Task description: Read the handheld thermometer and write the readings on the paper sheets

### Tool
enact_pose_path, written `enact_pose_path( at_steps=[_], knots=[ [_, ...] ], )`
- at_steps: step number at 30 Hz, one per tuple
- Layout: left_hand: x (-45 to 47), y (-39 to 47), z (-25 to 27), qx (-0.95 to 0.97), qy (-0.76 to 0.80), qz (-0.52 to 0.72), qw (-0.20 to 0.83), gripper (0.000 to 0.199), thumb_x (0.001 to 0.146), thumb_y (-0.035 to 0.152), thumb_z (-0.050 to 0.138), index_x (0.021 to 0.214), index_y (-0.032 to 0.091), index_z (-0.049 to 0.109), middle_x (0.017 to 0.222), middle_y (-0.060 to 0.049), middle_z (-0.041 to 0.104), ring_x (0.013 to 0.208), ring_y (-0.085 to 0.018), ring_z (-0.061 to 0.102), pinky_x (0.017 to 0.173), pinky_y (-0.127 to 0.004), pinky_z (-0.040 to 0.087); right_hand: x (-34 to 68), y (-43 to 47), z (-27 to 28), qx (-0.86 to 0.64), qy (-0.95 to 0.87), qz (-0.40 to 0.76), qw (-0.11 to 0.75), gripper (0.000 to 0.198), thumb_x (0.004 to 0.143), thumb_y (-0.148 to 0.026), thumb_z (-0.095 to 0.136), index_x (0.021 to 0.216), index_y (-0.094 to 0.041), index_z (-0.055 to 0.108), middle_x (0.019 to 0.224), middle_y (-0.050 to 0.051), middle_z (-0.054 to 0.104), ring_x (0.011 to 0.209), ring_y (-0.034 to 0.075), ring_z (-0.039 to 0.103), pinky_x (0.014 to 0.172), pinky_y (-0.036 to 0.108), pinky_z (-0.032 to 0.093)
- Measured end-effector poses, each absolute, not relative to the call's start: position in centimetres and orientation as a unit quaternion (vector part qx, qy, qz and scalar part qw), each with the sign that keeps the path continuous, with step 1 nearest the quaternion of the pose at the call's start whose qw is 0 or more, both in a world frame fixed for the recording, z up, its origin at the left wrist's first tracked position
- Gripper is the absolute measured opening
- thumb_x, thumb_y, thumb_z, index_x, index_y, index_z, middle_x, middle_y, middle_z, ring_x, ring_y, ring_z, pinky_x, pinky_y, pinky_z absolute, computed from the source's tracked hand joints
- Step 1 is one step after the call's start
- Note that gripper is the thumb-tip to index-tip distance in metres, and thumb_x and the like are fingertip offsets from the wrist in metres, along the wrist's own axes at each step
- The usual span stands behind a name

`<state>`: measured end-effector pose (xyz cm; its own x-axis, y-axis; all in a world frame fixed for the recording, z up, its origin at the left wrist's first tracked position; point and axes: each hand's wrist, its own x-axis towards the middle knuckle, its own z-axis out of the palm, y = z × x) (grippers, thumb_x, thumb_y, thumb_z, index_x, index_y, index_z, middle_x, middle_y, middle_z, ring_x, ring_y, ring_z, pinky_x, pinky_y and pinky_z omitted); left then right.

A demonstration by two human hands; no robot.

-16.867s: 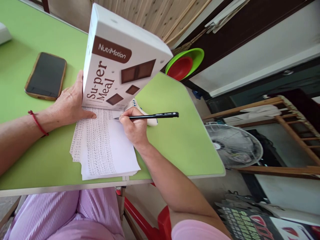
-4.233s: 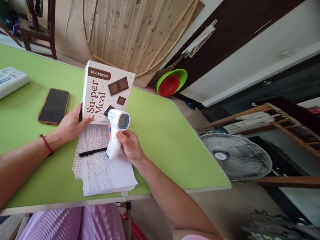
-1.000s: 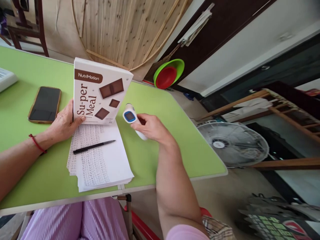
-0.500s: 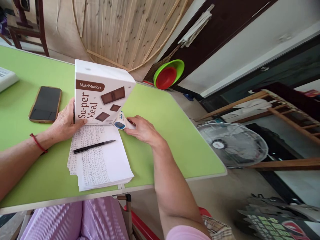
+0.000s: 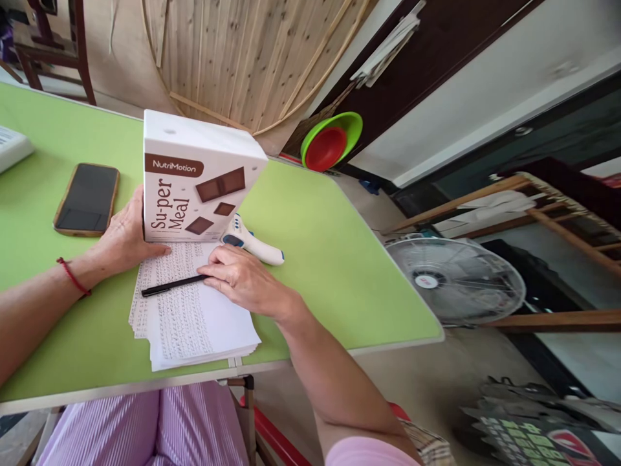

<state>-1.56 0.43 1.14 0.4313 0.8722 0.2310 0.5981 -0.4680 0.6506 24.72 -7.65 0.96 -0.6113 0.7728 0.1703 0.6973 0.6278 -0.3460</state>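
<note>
A white NutriMotion box (image 5: pixel 194 188) stands upright on the green table, at the top of a stack of handwritten paper sheets (image 5: pixel 218 323). My left hand (image 5: pixel 121 236) grips its lower left edge, the thumb along the bottom front and the other fingers partly hidden by the box. On the paper lies a black pen (image 5: pixel 172 285). My right hand (image 5: pixel 242 278) has its fingers closed on the pen's right end, covering the tip. Just beyond that hand, a white and blue infrared thermometer (image 5: pixel 259 248) lies against the box's lower right corner, its display partly covered.
Left of the box are a smartphone (image 5: pixel 87 197) and part of a white device (image 5: pixel 13 149) at the table's edge. Off the table's right side stands a fan (image 5: pixel 456 281). Green and red basins (image 5: pixel 327 145) are beyond the far edge.
My right hand has let go of the thermometer and moved left and nearer to me, onto the pen. My left thumb has slid down off the box's front face.
</note>
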Motion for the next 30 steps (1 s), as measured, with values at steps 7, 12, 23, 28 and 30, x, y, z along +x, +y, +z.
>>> enact_pose_path(
  at_steps=[7, 12, 23, 28, 30],
  knots=[
    [-1.6, 0.9, 0.4, 0.817, 0.424, 0.306, 0.243, 0.103, 0.069, 0.038, 0.082, 0.157, 0.015, 0.034, 0.159, -0.019, 0.052, 0.149, -0.046, 0.049, 0.125, -0.060, 0.044, 26.0, -8.0, 2.5, -0.405, -0.831, 0.247, 0.288, 0.013, 0.098, -0.033, 0.068, 0.092, -0.024, 0.073, 0.084, 0.003, 0.068, 0.073, 0.016, 0.059, 0.070, 0.035, 0.051],
    [-1.7, 1.1, 0.1, 0.819, 0.425, 0.295, 0.249, 0.111, 0.071, 0.051, 0.083, 0.163, 0.018, 0.031, 0.164, -0.015, 0.047, 0.152, -0.048, 0.046, 0.128, -0.060, 0.041, 24.3, -8.2, 2.0, -0.486, -0.626, 0.309, 0.525, 0.018, 0.086, -0.041, 0.074, 0.084, -0.028, 0.061, 0.071, -0.003, 0.063, 0.063, 0.015, 0.058, 0.062, 0.034, 0.051],
    [-1.1, 0.6, 0.7, 0.813, 0.434, 0.294, 0.254, 0.120, 0.074, 0.074, 0.076, 0.163, 0.010, 0.027, 0.165, -0.019, 0.043, 0.155, -0.049, 0.041, 0.128, -0.064, 0.040, 22.6, -6.5, -1.9, -0.521, -0.509, 0.422, 0.540, 0.025, 0.068, -0.039, 0.072, 0.079, -0.027, 0.053, 0.054, -0.011, 0.046, 0.049, 0.008, 0.037, 0.050, 0.027, 0.032],
    [-1.0, 0.7, 0.4, 0.810, 0.443, 0.286, 0.256, 0.126, 0.068, 0.077, 0.071, 0.166, 0.012, 0.025, 0.171, -0.014, 0.039, 0.158, -0.045, 0.038, 0.131, -0.061, 0.037, 22.6, -6.1, -2.6, -0.535, -0.507, 0.416, 0.533, 0.029, 0.074, -0.043, 0.074, 0.078, -0.027, 0.049, 0.051, -0.011, 0.046, 0.046, 0.009, 0.042, 0.048, 0.026, 0.032],
    [-1.1, 0.8, 0.2, 0.809, 0.441, 0.290, 0.259, 0.128, 0.067, 0.081, 0.071, 0.167, 0.016, 0.024, 0.173, -0.011, 0.037, 0.159, -0.044, 0.037, 0.132, -0.059, 0.036, 22.9, -6.0, -2.4, -0.534, -0.524, 0.431, 0.504, 0.030, 0.076, -0.043, 0.074, 0.077, -0.027, 0.049, 0.052, -0.011, 0.048, 0.047, 0.008, 0.043, 0.049, 0.025, 0.034]
  ],
)
